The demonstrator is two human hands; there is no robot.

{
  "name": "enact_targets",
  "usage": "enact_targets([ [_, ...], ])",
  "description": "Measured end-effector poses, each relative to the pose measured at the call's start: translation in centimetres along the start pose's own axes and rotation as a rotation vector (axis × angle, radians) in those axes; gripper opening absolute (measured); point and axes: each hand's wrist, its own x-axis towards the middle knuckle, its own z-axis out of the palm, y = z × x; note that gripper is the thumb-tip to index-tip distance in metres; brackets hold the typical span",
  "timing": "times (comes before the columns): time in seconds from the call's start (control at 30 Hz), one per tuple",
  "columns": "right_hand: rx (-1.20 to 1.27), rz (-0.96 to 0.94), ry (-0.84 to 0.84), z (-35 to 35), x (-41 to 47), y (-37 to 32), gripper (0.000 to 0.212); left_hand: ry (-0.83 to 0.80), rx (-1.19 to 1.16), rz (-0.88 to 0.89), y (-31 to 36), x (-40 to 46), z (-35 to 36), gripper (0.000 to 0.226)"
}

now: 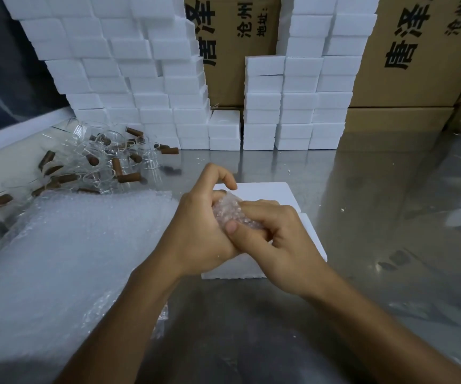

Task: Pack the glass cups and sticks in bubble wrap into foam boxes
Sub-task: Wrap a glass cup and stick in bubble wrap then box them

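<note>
Cups and sticks [107, 159] lie at the worktop's [376, 203] far left, bubble wrap sheets [66, 245] before them, stacked foam boxes [295, 106] behind.

We see a shiny grey metal worktop [376, 189] speckled with small white foam crumbs [343, 209]. Behind it we see tall brown cardboard cartons [417, 65] printed with bold black Chinese characters, stacked together.
</note>
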Motion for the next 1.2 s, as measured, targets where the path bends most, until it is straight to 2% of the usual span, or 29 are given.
enact_targets([
  [0.1, 0.000, 0.005, -0.010, -0.1, 0.0, 0.0, 0.048, -0.022, 0.022, 0.008, 0.1, -0.1, 0.4, 0.062],
  [0.23, -0.016, 0.033, -0.021, -0.2, 0.0, 0.3, 0.043, -0.048, 0.012, -0.001, 0.0, -0.3, 0.7, 0.062],
  [0.37, 0.044, 0.090, -0.072, -0.5, -0.1, 0.4, 0.026, -0.033, -0.045, -0.063, -0.3, -0.2, 0.6, 0.062],
  [0.43, 0.078, 0.100, 0.016, -0.8, -0.2, 0.3, 0.013, 0.049, -0.087, -0.110, -0.2, -0.2, 0.7, 0.062],
  [0.53, -0.007, 0.068, 0.163, -1.7, -0.1, 0.6, 0.027, 0.238, -0.081, -0.223, 0.3, -0.1, 0.8, 0.059],
  [0.6, -0.111, 0.023, 0.126, -2.0, -0.1, 0.7, 0.039, 0.284, -0.175, -0.335, 0.7, 0.0, 0.8, 0.059],
  [0.7, -0.251, -0.016, 0.046, -1.9, -0.1, 0.8, 0.057, 0.254, -0.313, -0.452, 1.0, 0.1, 1.0, 0.070],
  [0.73, -0.316, -0.039, 0.026, -1.8, -0.1, 0.8, 0.059, 0.249, -0.329, -0.477, 1.2, 0.2, 1.2, 0.071],
  [0.83, -0.461, -0.071, 0.000, -1.5, 0.2, 0.8, 0.045, 0.228, -0.342, -0.520, 1.5, 0.2, 1.4, 0.074],
  [0.9, -0.364, 0.034, -0.006, -1.7, 0.2, 0.7, 0.042, 0.154, -0.401, -0.510, 1.4, 0.1, 1.1, 0.075],
  [0.97, -0.087, 0.181, -0.021, -2.2, 0.2, 0.5, 0.033, 0.025, -0.528, -0.471, 1.4, 0.0, 0.5, 0.066],
  [1.03, 0.122, 0.269, -0.011, -2.9, 0.3, 0.4, 0.035, -0.072, -0.642, -0.447, 1.4, -0.1, 0.0, 0.056],
  [1.2, 0.326, 0.432, 0.003, -3.7, 0.6, 0.5, 0.046, -0.115, -0.743, -0.423, 1.0, -0.1, -0.5, 0.045],
])
